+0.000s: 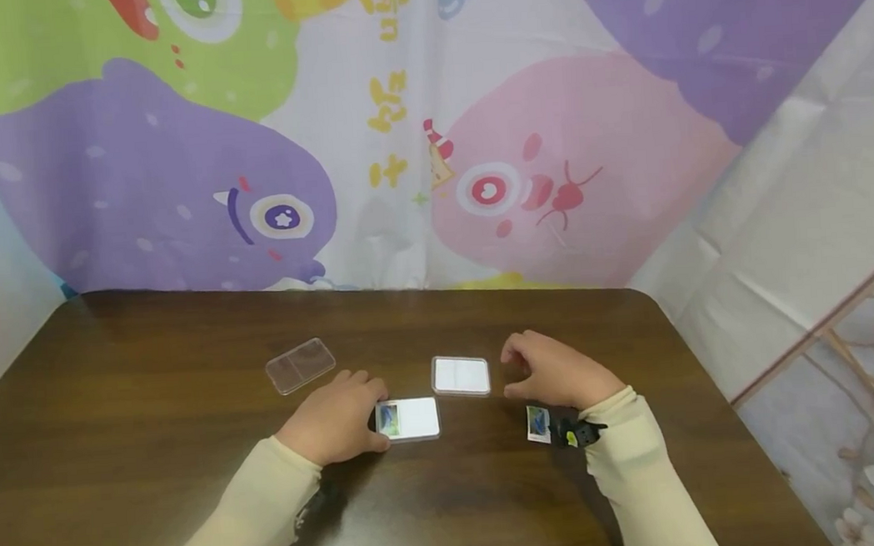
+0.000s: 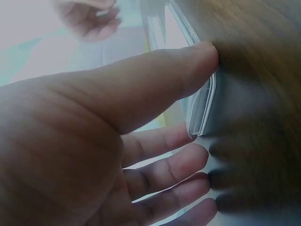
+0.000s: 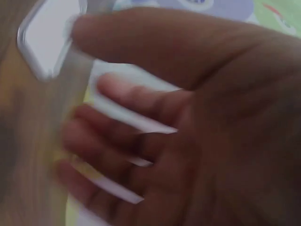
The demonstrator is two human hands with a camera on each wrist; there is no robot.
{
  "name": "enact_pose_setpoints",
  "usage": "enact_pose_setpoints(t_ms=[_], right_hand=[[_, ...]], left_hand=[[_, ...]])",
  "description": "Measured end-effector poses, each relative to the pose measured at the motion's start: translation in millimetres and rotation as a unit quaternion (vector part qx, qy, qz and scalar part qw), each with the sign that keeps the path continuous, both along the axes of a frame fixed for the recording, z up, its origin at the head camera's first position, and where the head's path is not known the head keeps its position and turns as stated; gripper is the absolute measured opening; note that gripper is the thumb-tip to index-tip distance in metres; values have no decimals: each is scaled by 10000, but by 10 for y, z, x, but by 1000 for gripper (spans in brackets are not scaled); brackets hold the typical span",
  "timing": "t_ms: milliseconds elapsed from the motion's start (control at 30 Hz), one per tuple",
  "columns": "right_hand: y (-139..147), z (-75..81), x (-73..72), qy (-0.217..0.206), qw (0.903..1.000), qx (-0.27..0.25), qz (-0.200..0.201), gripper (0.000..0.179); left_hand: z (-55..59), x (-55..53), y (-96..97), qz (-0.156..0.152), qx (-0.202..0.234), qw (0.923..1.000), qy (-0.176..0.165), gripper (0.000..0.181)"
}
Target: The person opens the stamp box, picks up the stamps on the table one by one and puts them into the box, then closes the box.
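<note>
My left hand (image 1: 338, 421) grips the left end of a flat clear case (image 1: 418, 419) lying on the table. White shows inside it, with a small colourful picture at its left end. In the left wrist view, the thumb and index finger lie on opposite edges of the layered case (image 2: 203, 110). My right hand (image 1: 556, 370) hovers over the table, fingers loosely bent and nothing in them; it is blurred in the right wrist view. Just left of it lies a second clear-edged case (image 1: 462, 375) with a white face. A small picture card (image 1: 539, 424) rests below the right wrist.
A transparent, thin cover (image 1: 302, 366) lies on the brown wooden table (image 1: 151, 391), beyond my left hand. Behind the table hangs a cartoon-printed cloth (image 1: 376, 252). Another printed cloth (image 1: 802, 225) borders the right side.
</note>
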State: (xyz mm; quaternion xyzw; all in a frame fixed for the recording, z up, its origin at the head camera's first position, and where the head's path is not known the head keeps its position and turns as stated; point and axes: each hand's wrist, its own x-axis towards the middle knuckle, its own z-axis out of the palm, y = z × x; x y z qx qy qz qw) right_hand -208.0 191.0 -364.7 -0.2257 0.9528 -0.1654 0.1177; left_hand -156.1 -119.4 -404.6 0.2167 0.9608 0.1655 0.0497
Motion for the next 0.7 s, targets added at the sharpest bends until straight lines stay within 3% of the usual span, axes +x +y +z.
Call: enact_pose_setpoints(t_ms=[267,500,700], right_hand=[[36,11,42,-1101,9879,904,-608,36],[49,-76,57,-1350,9777,1331,-902,40],[59,-113,51,-1434,9747,1417,-964,40]], left_hand=[[-11,9,-37,28,-59,10000,4,48],[-7,7,-18,29,-57,10000,8,48],[23,15,-4,-14,-13,10000,34,46]])
